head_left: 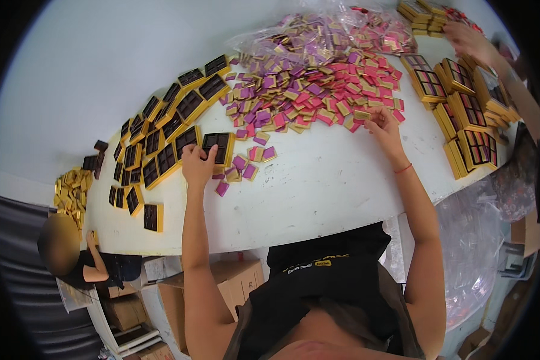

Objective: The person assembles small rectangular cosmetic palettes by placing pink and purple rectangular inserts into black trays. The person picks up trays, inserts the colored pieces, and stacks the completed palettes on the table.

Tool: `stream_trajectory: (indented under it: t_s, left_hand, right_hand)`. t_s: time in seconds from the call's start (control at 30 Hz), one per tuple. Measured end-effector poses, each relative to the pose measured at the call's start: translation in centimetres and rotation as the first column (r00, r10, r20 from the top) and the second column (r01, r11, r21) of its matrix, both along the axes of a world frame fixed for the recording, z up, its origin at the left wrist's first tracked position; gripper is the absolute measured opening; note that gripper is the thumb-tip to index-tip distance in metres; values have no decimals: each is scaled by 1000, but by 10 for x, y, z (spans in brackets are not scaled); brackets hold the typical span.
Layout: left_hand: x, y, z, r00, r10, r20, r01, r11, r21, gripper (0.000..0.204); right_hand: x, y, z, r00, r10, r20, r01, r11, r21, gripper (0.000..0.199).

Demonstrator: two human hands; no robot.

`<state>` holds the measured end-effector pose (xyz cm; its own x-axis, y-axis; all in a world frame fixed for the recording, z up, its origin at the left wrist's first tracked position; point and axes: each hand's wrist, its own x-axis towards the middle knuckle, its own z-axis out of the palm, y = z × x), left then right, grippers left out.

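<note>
My left hand [197, 166] rests at the left edge of a yellow box with a dark compartment tray [221, 147], its fingers bent and the thumb on the box's rim. What the fingertips press on is partly hidden. Over the right side of the pile, my right hand [384, 129] pinches a small gold-wrapped square [361, 114] between thumb and fingers. Below it lie many small squares, pink ones [369, 84] to the right and purple ones [270, 81] to the left. A few loose purple squares [250, 171] lie just right of the box.
Rows of yellow boxes with dark trays [153, 142] spread across the left of the white table [306, 192]. Clear bags of squares [294, 42] lie behind the pile. Filled boxes [467, 110] stack at right, near another person's arm [477, 45]. Another person [93, 264] sits far left by gold pieces [72, 191].
</note>
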<state>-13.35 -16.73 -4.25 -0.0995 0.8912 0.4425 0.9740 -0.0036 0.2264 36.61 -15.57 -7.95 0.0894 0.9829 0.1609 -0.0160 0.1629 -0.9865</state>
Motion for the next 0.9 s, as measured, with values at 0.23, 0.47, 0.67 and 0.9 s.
stream_trajectory:
  t_s: [0.23, 0.47, 0.67, 0.9]
  left_hand:
    - [23, -22, -3, 989, 22, 144, 22, 955, -297, 74]
    - [54, -4, 2, 966, 24, 257, -21, 1000, -14, 85]
    - [148, -88, 16, 651, -656, 382, 706, 708, 12, 92]
    - [154, -118, 1, 541, -644, 541, 807, 577, -121, 106]
  right_hand:
    - [-13, 2, -7, 997, 71, 38, -71, 997, -9, 23]
    - [-33, -16, -10, 988, 136, -65, -132, 989, 68, 20]
    - [-86, -73, 34, 974, 224, -8, -220, 962, 159, 12]
    - [-101, -106, 20, 905, 271, 329, -318, 943, 98, 14]
